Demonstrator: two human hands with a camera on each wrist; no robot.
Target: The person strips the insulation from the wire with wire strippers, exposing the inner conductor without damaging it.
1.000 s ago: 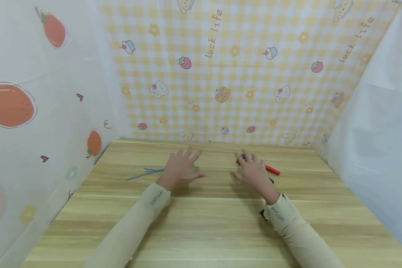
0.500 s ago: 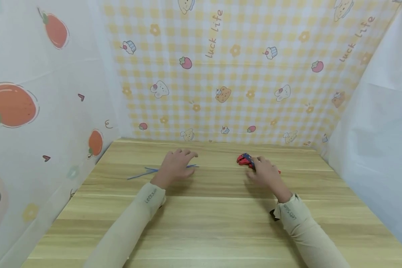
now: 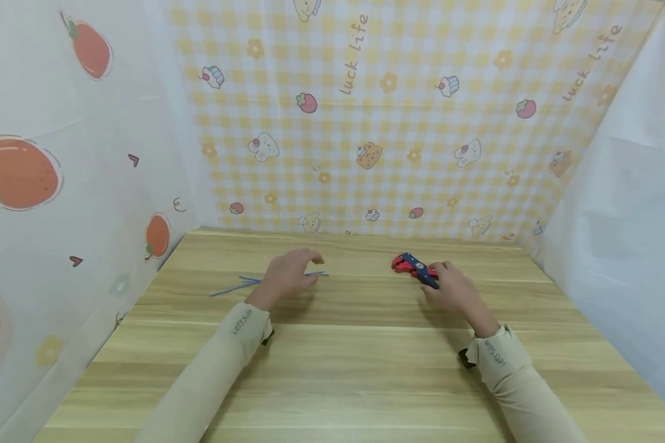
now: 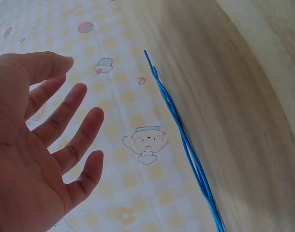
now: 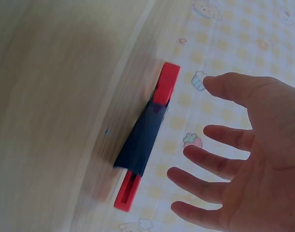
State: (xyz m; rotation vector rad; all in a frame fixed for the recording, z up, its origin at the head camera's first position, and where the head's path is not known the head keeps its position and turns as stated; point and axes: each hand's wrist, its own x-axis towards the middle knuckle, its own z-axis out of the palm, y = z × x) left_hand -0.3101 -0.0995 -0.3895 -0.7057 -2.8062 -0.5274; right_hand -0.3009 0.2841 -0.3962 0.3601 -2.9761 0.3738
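Blue wires (image 4: 185,137) are lying in one bundle on the left half of one wooden table (image 3: 332,369); several strands are overlapping, so their exact number is remaining unclear. One red-and-navy tool (image 5: 140,137) is resting on the table's right half. Of two hands, the left hand (image 3: 287,275) is hovering over the wires, its fingers loosely bent, its thumb standing apart, holding nothing. The right hand (image 3: 459,290) is hovering near the tool without touching it, its relaxed fingers spreading slightly, also holding nothing. One checked cloth (image 3: 332,154) is hanging behind the table. Compared with one second ago, both hands are sitting further back toward the person; the tool, mostly covered then, is now showing its navy body, while wires and tool are keeping their places.
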